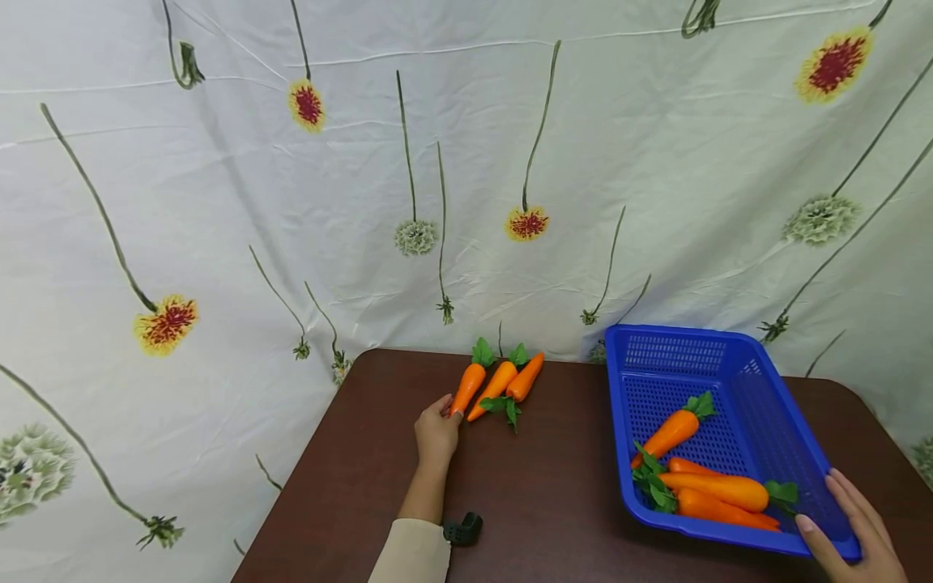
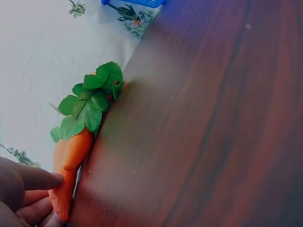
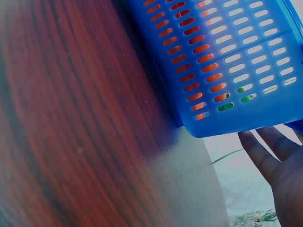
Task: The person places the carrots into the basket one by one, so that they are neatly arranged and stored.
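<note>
Brown table point(image 1: 554, 486) | four carrots point(image 1: 717, 490) in basket point(image 1: 758, 405) lower right, three left at centre | my left hand point(image 1: 436, 433) pinches a carrot tip point(image 1: 466, 389) | right hand point(image 1: 853, 530) flat, fingers straight, on basket corner

Bright, even light; wrist views blurred (head view bends at edges)

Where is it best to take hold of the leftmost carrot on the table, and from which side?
Probably near its thin tip, from the near side: that carrot lies with the tip toward the left hand, whose fingers already pinch it, and its leaves point away.
</note>
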Demonstrator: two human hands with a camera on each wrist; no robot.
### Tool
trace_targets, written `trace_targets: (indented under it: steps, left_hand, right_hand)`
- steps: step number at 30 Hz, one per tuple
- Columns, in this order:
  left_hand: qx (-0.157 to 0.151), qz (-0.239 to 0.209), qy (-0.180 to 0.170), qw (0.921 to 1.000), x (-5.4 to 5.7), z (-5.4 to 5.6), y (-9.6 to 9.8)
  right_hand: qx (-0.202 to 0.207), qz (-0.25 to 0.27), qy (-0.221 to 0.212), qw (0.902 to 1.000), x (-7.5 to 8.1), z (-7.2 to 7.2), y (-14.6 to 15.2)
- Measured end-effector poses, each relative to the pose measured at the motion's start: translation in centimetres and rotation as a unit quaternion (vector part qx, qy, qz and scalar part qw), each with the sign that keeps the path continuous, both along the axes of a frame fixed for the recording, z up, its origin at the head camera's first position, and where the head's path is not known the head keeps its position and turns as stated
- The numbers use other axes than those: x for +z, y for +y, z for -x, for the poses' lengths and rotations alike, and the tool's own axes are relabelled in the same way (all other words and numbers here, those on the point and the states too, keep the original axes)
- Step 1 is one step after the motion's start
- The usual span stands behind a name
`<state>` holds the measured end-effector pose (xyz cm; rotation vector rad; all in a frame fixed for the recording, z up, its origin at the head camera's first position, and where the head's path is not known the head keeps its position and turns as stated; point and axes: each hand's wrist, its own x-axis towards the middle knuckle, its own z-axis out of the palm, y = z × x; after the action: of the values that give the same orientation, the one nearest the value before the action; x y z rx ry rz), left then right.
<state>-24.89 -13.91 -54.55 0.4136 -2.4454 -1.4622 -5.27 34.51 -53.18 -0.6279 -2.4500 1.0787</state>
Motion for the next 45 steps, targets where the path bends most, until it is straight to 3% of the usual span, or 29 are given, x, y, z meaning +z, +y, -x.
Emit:
trace_targets:
  steps: [13, 22, 29, 36, 45]
  left_hand:
    - [0.015, -0.030, 0.012, 0.9994, -0.1, 0.0, -0.1]
    - [0.020, -0.046, 0.035, 0.9981, 1.2, -0.3, -0.3]
    - [0.001, -0.066, 0.060, 0.9960, 2.9, -0.7, 0.3]
    - [-0.035, -0.091, 0.061, 0.9934, 5.2, -1.5, 1.7]
    - [-0.085, -0.102, 0.073, 0.9885, 6.6, -2.4, 3.9]
  right_hand:
    - [0.005, -0.003, 0.001, 1.0000, 0.3, 0.0, -0.2]
    - [0.010, -0.003, 0.002, 0.9999, 0.3, 0.0, -0.2]
    - [0.000, 0.006, 0.003, 1.0000, 0.4, 0.0, -0.3]
    - [0.001, 0.008, 0.001, 1.0000, 0.3, -0.1, -0.4]
    - [-0.019, 0.010, 0.006, 0.9998, 0.3, -0.1, -0.6]
